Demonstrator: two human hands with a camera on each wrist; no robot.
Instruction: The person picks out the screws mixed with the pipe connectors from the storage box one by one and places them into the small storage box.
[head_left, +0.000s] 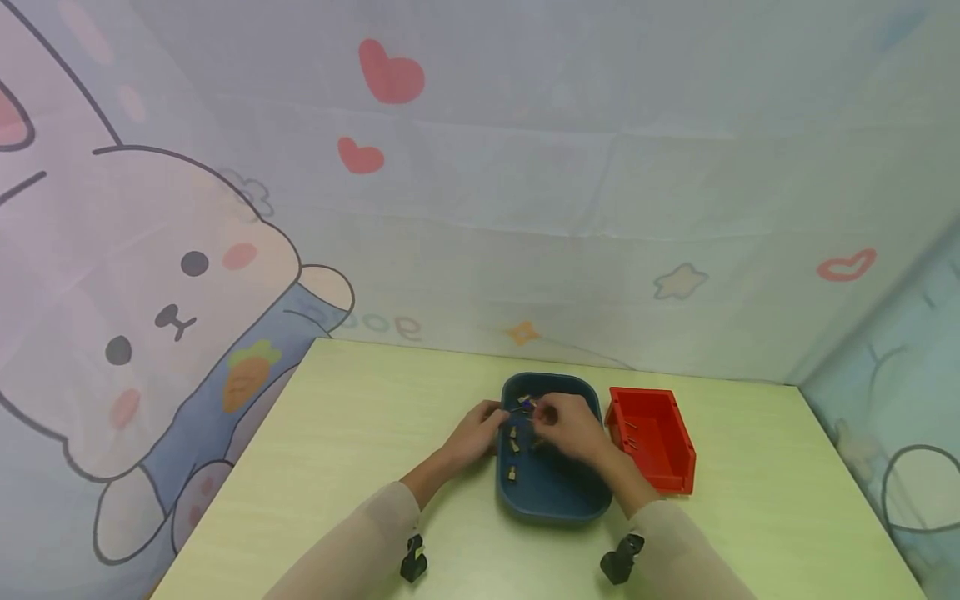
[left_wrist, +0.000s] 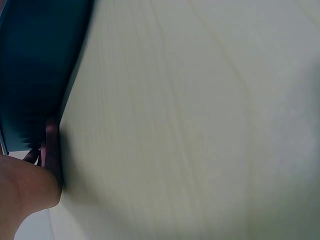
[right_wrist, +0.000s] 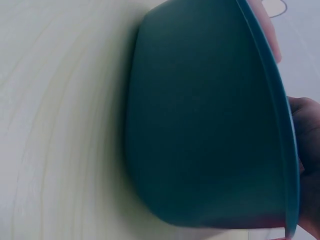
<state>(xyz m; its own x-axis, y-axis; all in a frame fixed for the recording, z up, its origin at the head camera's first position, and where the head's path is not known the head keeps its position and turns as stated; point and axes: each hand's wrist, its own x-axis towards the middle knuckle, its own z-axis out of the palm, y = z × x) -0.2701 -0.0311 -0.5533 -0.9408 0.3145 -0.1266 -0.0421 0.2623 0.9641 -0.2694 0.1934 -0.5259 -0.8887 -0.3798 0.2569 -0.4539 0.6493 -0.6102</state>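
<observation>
A deep dark blue tray (head_left: 555, 500) stands on the table with several small brass-coloured pieces (head_left: 513, 446) lying along its left side. My left hand (head_left: 474, 433) rests at the tray's left rim, its fingers touching the edge. Over the tray's upper part, my right hand (head_left: 573, 425) has thumb and forefinger curled together at a small metal piece (head_left: 531, 403) with a purplish spot; its exact kind is too small to make out. In the right wrist view the tray's outer wall (right_wrist: 205, 120) hides most of that hand.
Right beside the blue tray stands a red bin (head_left: 660, 437) with a few thin metal pins (head_left: 632, 437) near its left wall. A pale wooden table (head_left: 765, 467) lies under everything. Behind it hangs a printed cloth (head_left: 525, 192).
</observation>
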